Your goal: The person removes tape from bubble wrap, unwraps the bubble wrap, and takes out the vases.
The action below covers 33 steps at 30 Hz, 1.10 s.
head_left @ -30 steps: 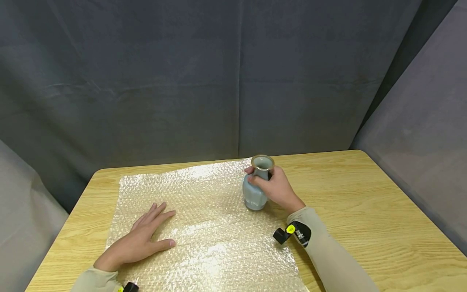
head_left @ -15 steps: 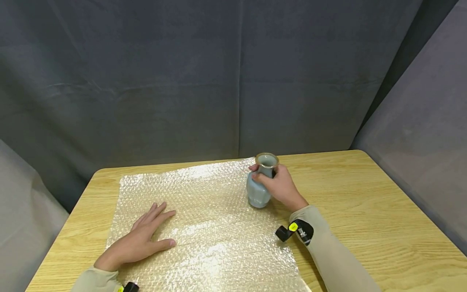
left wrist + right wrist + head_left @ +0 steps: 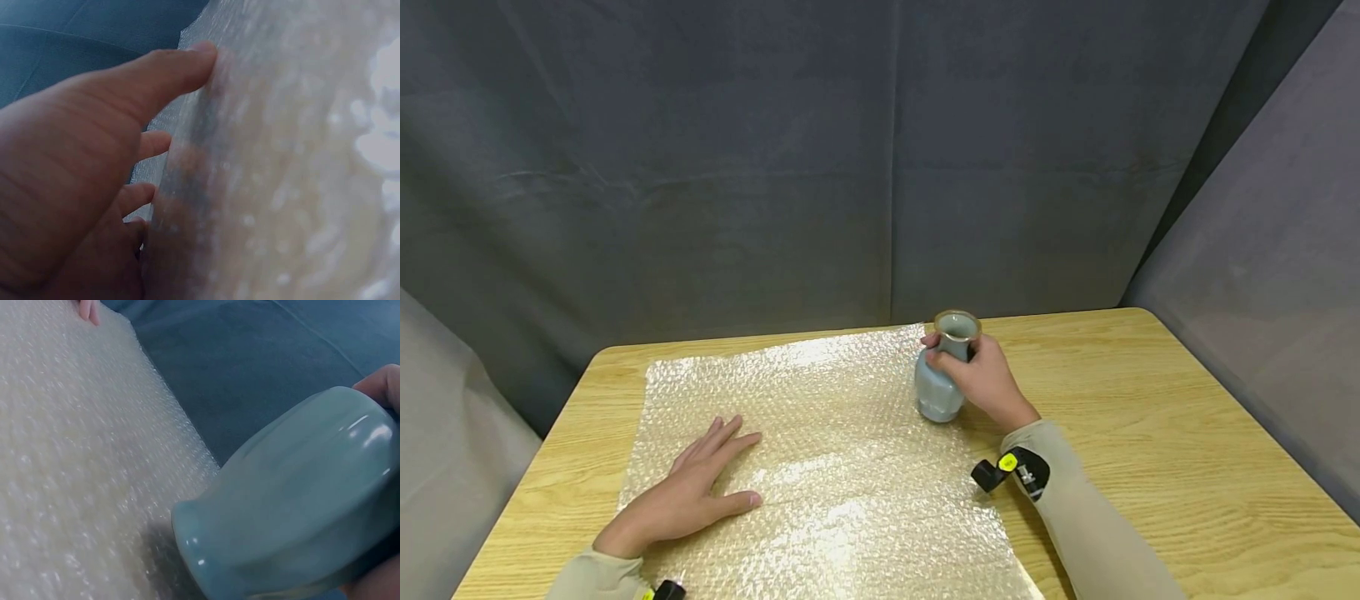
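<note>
A pale blue-green vase (image 3: 936, 387) with a brown rim is near the right edge of a clear bubble wrap sheet (image 3: 835, 425). My right hand (image 3: 988, 385) grips it around the neck, thumb in front, mouth upward. The vase's body (image 3: 294, 494) fills much of the right wrist view, its foot close to the wrap with a shadow beside it; I cannot tell whether they touch. On the sheet's left part my left hand (image 3: 681, 500) rests with fingers spread and straight. From the left wrist, the thumb (image 3: 169, 72) and fingertips show against the wrap.
The wooden table (image 3: 1165, 417) extends right of the sheet, and a strip of it shows at the left. Dark grey curtains (image 3: 775, 208) hang behind, with lighter fabric at both sides. A small black camera (image 3: 987, 475) sits on my right wrist.
My right hand has moved the vase a little to the right and toward the far side, closer to the sheet's right edge. My left hand and the wrap look still.
</note>
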Tool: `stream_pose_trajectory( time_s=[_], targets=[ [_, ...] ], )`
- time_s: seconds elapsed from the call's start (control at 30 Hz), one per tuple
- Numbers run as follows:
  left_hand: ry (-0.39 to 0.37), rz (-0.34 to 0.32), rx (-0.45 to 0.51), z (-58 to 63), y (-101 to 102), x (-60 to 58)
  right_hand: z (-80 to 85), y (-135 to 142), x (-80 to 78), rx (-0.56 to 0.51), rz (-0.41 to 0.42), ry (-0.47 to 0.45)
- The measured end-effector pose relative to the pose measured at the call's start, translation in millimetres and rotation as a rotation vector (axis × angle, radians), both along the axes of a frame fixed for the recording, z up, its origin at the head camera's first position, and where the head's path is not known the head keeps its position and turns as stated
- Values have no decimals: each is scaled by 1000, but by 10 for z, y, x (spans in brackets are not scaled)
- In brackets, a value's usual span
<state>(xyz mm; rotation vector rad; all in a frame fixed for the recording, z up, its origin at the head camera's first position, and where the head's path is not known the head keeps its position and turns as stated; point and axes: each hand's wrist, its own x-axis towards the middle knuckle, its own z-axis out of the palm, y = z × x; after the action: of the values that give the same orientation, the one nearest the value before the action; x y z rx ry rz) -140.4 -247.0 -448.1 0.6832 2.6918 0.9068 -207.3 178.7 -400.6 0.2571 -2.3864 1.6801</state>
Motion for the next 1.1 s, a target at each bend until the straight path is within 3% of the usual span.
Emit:
stream_pose_trajectory(
  time_s=[1.1],
  targets=[
    [0, -9, 13, 4, 2, 3, 54, 252, -38, 6, -101, -36]
  ],
)
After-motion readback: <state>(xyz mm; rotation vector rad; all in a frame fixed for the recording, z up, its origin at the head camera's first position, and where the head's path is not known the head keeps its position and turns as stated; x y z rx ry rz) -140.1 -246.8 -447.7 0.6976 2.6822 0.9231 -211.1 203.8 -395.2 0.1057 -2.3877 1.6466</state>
